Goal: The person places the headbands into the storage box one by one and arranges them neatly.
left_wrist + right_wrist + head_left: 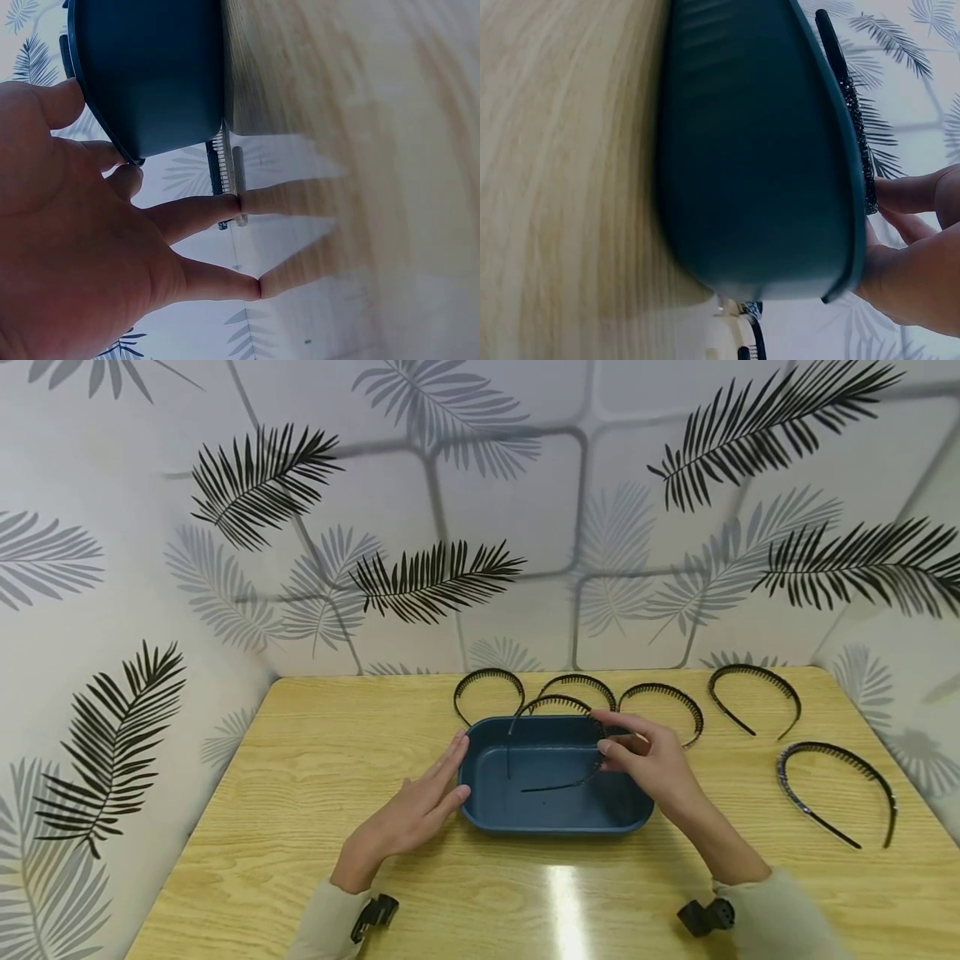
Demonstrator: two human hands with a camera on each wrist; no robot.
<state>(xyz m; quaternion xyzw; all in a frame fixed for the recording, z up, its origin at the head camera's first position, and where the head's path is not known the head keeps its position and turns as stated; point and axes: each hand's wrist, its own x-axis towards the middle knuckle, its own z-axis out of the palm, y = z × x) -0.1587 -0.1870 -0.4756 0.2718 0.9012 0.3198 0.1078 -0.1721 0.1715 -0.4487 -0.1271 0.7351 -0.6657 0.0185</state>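
Note:
A dark blue oblong plastic basin (555, 832) stands on the table in the head view. My left hand (416, 814) rests along its left end, thumb at the rim. In the left wrist view two straight fingers of that hand reach down to the tabletop beside the basin (150, 75). With thumb and fingers, my right hand (660, 768) pinches a black toothed headband (558, 698) by one side, over the right part of the basin. Glittery trim shows on this headband (857, 112) in the right wrist view, above the rim.
Behind the basin, several more black toothed headbands lie on the wooden table (315, 752), one being a headband (489, 672) near the back edge. Farther right are a plain headband (756, 668) and one with sparkly trim (836, 749). A leaf-patterned wall (525, 635) rises behind.

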